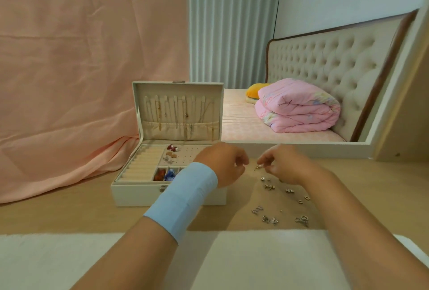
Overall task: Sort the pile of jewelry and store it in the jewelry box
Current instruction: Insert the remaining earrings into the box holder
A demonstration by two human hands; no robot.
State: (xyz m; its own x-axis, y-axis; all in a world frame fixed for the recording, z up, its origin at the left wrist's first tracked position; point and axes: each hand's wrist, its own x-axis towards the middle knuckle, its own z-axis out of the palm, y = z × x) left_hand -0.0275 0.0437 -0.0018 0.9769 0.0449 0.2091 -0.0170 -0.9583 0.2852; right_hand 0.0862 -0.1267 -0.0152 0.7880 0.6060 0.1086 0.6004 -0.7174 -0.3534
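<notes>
Your right hand point(285, 164) pinches a small silver trinket point(258, 167) right of the white jewelry box point(139, 194); your left hand point(222, 164) curls loosely, empty. A slack pinch may drop it among the loose silver pieces point(269, 187)

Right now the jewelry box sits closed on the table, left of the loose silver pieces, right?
No. The head view shows the jewelry box open, its lid standing upright. It does sit on the table, left of the loose silver pieces.
</notes>
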